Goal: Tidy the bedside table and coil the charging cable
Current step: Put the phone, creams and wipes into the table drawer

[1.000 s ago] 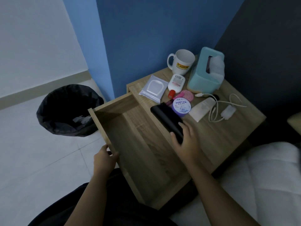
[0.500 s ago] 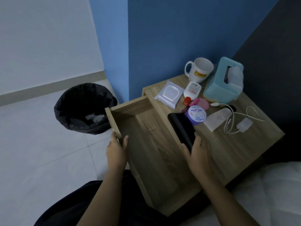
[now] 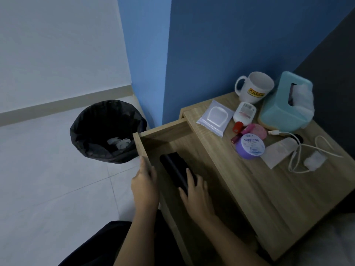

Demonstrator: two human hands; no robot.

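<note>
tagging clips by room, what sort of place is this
Probably a bedroom: a bedside table with an open drawer, white bedding beside it, a tissue box and charging cable on top.

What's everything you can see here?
table: 1, wooden, by blue wall
drawer: 1, wooden, pulled open
case: 1, black, in drawer
bin: 1, black, on floor
mug: 1, white, table's back
tissue box: 1, teal, beside mug
wipes packet: 1, whitish, near drawer
bottle: 1, white, red cap, beside packet
disc: 1, pink, behind jar
jar: 1, purple, table middle
tube: 1, white, beside jar
charging cable: 1, white, uncoiled, table's right
left hand: 1, grips drawer side
right hand: 1, fingers hold case
</note>
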